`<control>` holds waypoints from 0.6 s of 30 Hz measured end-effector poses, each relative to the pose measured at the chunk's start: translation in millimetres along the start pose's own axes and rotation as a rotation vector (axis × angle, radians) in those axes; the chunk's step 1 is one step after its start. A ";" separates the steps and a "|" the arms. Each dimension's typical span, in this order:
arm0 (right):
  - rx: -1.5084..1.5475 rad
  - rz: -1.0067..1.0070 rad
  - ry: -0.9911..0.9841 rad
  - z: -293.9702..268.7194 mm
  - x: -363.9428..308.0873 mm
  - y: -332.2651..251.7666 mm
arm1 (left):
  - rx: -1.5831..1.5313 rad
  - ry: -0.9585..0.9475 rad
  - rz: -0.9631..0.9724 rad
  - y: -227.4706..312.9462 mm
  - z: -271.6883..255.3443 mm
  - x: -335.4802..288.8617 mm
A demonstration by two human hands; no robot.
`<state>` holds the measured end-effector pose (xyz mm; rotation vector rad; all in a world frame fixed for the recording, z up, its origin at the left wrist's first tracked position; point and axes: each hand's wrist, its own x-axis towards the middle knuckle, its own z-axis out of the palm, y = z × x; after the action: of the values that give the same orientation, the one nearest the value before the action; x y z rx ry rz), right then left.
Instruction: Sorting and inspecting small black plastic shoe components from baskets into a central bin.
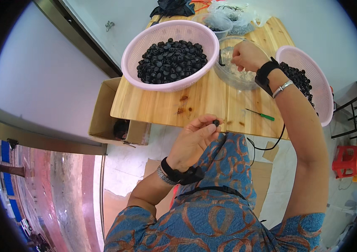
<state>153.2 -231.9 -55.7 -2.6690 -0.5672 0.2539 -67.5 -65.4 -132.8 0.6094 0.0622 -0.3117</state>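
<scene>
One small black part (216, 122) pinched in the left hand (196, 140) at centre, right hand (248, 56) curled above a clear bowl (232, 81), upper right of centre, its grip unclear

Pinched piece (216, 123), seemingly plain black

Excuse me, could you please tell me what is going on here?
A person's left hand pinches a small black part near the wooden table's front edge. The right hand is over a clear bowl; whether it holds anything is unclear. Pink baskets of black pieces stand on either side of the bowl, and a green-handled screwdriver lies nearby.
</scene>
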 end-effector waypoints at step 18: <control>1.630 -0.035 0.056 63.5 -177.0 -7.6 | -0.009 -0.051 0.054 -20.6 34.1 14.5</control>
<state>-25.2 -278.6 -93.5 -1.0755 -0.1754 0.3865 -61.2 -104.7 -118.4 0.5927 -0.0018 -0.2743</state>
